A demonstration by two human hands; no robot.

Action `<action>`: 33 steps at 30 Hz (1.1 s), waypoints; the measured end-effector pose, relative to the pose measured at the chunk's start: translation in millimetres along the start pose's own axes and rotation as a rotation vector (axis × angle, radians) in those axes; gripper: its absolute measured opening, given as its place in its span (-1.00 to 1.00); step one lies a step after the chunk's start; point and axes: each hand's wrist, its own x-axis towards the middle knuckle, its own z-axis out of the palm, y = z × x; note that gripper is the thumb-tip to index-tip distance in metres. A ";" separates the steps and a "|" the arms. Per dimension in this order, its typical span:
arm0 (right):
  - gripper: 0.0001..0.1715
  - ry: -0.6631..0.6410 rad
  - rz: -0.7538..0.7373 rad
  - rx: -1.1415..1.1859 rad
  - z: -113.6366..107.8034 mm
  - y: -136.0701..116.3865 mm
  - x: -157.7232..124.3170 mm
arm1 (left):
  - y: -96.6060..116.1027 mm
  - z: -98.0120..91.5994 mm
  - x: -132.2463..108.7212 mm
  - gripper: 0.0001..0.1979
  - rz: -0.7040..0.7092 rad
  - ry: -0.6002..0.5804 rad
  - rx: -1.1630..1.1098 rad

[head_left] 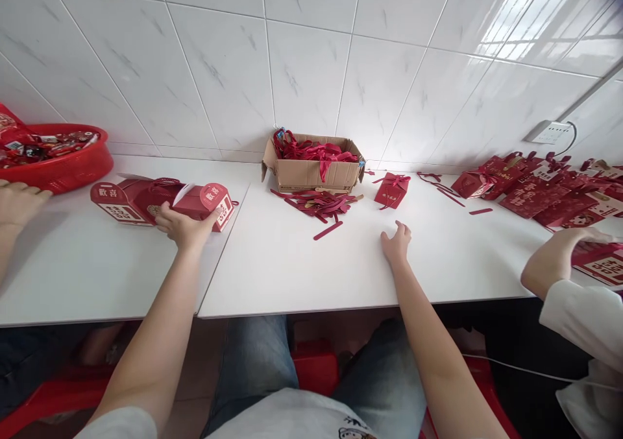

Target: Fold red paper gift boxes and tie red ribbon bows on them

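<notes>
My left hand (187, 226) is closed on a small red gift box (207, 204) with a rounded lid flap and white printed front. Beside it on the left stands a similar red box (124, 200), touching or nearly touching it. My right hand (396, 241) is over the white table, fingers apart and slightly curled, holding nothing. Just beyond it sits a small red box tied with ribbon (392, 191). Between my hands, farther back, a cardboard box (311, 174) holds red ribbons, with a pile of red strips (324, 204) in front.
A red basin (73, 173) of wrapped sweets stands at the far left, near another person's hand (19, 205). At right, another person's hand (555, 257) touches a red box (603, 264). Several finished red boxes (525, 189) stand behind it by the tiled wall.
</notes>
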 end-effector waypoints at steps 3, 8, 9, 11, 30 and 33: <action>-0.22 -0.007 0.007 0.010 0.5 1.3 0.6 | -11.3 -0.3 8.2 -0.06 -0.003 -0.063 -0.063; -0.22 -0.014 0.020 0.012 -0.5 -0.8 0.3 | -12.2 -0.4 3.1 -0.12 0.054 -0.002 -0.136; -0.22 -0.016 0.022 0.010 -0.9 -1.7 0.1 | -8.8 -0.4 -0.2 -0.13 0.063 -0.005 -0.172; -0.22 -0.019 0.022 0.004 -1.7 -3.7 -0.5 | 0.5 0.4 -8.7 -0.15 0.112 -0.060 -0.265; -0.30 0.012 0.011 0.051 -5.3 -5.1 -2.7 | 28.1 15.6 -166.8 -0.25 0.549 -0.502 -0.400; -0.31 0.017 0.005 0.057 -5.0 -4.8 -2.7 | 6.6 -36.8 -203.1 -0.79 0.689 -1.163 -0.401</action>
